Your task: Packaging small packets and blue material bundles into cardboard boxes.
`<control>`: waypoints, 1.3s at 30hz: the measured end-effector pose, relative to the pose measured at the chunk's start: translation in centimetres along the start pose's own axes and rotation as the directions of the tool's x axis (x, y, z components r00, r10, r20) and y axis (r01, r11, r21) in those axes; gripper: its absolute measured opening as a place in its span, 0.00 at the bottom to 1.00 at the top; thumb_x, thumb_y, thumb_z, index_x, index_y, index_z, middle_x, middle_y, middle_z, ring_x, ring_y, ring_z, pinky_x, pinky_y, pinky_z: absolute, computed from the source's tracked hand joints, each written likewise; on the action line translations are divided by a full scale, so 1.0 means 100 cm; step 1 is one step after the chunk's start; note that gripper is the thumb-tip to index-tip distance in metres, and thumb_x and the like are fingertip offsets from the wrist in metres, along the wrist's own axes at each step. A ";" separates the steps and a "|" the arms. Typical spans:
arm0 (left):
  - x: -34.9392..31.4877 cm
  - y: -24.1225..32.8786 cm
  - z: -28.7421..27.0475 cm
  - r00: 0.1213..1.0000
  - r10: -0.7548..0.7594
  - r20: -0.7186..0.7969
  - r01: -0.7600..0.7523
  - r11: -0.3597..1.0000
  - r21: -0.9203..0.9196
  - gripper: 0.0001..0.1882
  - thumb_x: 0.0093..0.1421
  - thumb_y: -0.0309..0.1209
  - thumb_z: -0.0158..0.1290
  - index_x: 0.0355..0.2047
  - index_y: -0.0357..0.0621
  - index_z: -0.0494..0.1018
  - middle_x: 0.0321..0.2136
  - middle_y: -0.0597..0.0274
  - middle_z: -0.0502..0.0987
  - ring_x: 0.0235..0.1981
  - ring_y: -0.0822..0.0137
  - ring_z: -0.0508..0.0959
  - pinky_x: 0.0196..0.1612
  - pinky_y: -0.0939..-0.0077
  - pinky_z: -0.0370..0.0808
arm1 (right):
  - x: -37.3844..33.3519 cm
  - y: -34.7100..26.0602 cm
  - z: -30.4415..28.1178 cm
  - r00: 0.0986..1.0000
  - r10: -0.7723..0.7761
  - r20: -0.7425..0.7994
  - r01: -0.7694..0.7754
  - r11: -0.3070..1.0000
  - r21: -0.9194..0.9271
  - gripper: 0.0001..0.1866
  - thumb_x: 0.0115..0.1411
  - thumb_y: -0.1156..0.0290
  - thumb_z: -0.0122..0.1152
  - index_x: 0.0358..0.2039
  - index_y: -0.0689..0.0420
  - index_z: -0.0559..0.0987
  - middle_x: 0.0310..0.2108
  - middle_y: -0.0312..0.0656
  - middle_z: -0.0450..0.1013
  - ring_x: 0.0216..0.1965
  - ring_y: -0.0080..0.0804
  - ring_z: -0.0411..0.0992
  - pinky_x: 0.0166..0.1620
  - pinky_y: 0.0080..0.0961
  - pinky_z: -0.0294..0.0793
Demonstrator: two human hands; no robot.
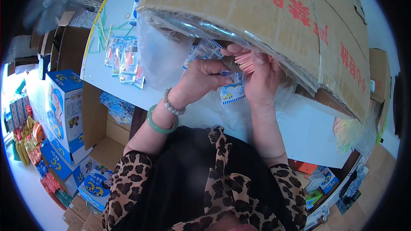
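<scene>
Sticks [245,63], pink and bundled, were clasped in the right hand [262,81], while the left hand [203,79] pinched a small blue-white packet [233,92].

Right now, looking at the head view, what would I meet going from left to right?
Blue-and-white carton, small packets lying on the table, green bangle, left hand, right hand holding pink sticks, clear bag of pale, multicoloured contents.
</scene>
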State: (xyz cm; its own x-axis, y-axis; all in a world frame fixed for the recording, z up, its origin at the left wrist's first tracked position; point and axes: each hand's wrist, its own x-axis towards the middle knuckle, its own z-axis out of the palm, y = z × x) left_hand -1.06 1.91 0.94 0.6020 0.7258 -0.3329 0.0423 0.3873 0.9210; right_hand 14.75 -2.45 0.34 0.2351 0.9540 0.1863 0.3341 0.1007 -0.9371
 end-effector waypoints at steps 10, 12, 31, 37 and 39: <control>0.004 -0.001 -0.005 0.999 -0.027 -0.020 0.026 1.000 -0.015 0.11 0.48 0.21 0.60 0.35 0.37 0.78 0.27 0.67 0.78 0.26 0.81 0.71 0.28 0.85 0.71 | 0.005 -0.031 -0.009 0.994 -0.048 -0.093 0.045 0.998 -0.035 0.15 0.62 0.66 0.46 0.40 0.67 0.72 0.32 0.54 0.75 0.32 0.45 0.76 0.40 0.42 0.77; 0.004 -0.003 -0.004 0.998 0.009 -0.060 -0.010 1.000 -0.016 0.09 0.48 0.22 0.61 0.32 0.36 0.78 0.22 0.69 0.77 0.22 0.82 0.70 0.25 0.85 0.69 | 0.004 -0.039 -0.011 0.990 -0.075 -0.123 0.067 0.995 -0.073 0.15 0.62 0.67 0.46 0.39 0.68 0.72 0.32 0.55 0.75 0.32 0.45 0.76 0.40 0.41 0.77; 0.006 -0.001 -0.002 0.996 -0.057 0.061 0.061 0.996 -0.068 0.12 0.50 0.19 0.59 0.37 0.37 0.77 0.29 0.66 0.79 0.28 0.81 0.74 0.31 0.85 0.73 | 0.004 -0.035 0.000 0.997 0.049 0.051 -0.066 0.904 0.422 0.08 0.61 0.71 0.49 0.37 0.61 0.64 0.36 0.61 0.73 0.40 0.43 0.74 0.48 0.39 0.72; 0.007 -0.005 -0.001 0.997 -0.040 0.060 0.047 0.990 -0.135 0.13 0.50 0.17 0.58 0.38 0.35 0.77 0.33 0.63 0.79 0.34 0.78 0.75 0.39 0.83 0.73 | -0.003 -0.032 -0.009 0.986 0.165 0.026 -0.160 0.886 0.435 0.10 0.59 0.67 0.53 0.36 0.59 0.66 0.35 0.59 0.73 0.41 0.45 0.74 0.47 0.39 0.71; 0.007 -0.004 0.000 0.998 -0.038 0.057 0.047 0.987 -0.153 0.13 0.50 0.17 0.57 0.38 0.35 0.77 0.33 0.62 0.79 0.34 0.78 0.75 0.40 0.83 0.73 | -0.005 -0.031 -0.011 0.985 0.172 -0.024 -0.152 0.920 0.362 0.11 0.58 0.66 0.53 0.35 0.58 0.66 0.32 0.58 0.74 0.39 0.46 0.74 0.51 0.42 0.68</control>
State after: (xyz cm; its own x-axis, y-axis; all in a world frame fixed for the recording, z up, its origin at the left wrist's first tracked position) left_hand -0.68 2.27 0.35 0.6443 0.6770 -0.3558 -0.0524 0.5032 0.8626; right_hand 14.62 -3.54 3.52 0.3107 0.9501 0.0291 -0.0590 0.0498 -0.9970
